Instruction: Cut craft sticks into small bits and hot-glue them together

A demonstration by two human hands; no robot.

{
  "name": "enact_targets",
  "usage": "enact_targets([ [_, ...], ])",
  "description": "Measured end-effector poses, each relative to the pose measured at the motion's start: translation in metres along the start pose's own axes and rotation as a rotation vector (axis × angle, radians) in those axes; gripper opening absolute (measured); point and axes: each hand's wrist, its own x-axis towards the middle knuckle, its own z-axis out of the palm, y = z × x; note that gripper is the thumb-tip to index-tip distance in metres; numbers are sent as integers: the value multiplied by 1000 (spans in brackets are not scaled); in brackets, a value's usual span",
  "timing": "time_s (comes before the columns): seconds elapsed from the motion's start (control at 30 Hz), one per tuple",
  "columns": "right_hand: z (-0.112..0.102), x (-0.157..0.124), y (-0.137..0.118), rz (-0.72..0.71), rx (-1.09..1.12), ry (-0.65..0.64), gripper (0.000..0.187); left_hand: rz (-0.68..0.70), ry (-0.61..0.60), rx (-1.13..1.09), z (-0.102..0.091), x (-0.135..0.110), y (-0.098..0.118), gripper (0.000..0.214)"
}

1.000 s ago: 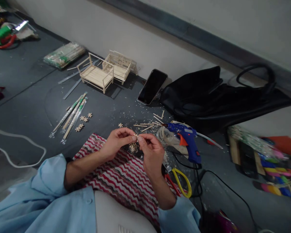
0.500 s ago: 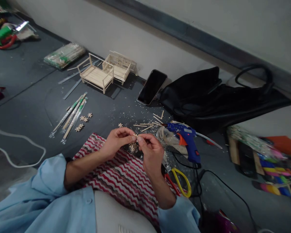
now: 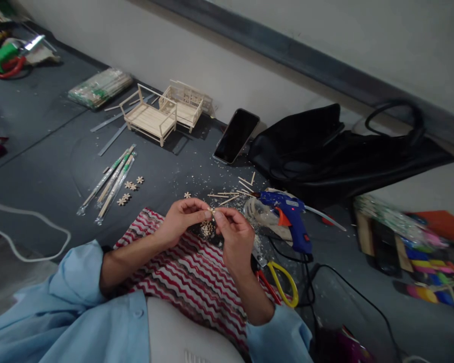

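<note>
My left hand (image 3: 183, 219) and my right hand (image 3: 236, 234) meet at the fingertips over the front of the table. Between them they pinch a small pale wooden piece (image 3: 212, 212), mostly hidden by the fingers. Just below lies a heap of tiny wooden bits (image 3: 207, 230). A flower-shaped wooden piece (image 3: 187, 195) rests beyond my left hand, and several similar flower-shaped pieces (image 3: 130, 186) are grouped farther left. To the right of my right hand, a blue glue gun (image 3: 297, 222) lies with its nozzle near some cut sticks (image 3: 230, 195). A striped cloth (image 3: 177, 272) spreads beneath my forearms.
Two miniature stick-built benches (image 3: 149, 121) stand at the back, beside a propped phone (image 3: 236, 136) and a black bag (image 3: 306, 146). Wrapped sticks (image 3: 113, 181) lie left. Yellow-handled scissors (image 3: 283, 282) and a black cable (image 3: 359, 297) are at right.
Both hands keep the same pinch at nearly the same spot. The view has shifted very slightly; the things on the table have not moved.
</note>
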Motion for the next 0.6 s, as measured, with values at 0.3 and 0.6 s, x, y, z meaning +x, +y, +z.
enact_targets([
  [0.3,0,2,-6,27,3,22,22,-47,-1,-60,-1,5,1,23],
  [0.6,1,2,0,55,37,2,22,-95,-19,-92,-1,5,0,24],
])
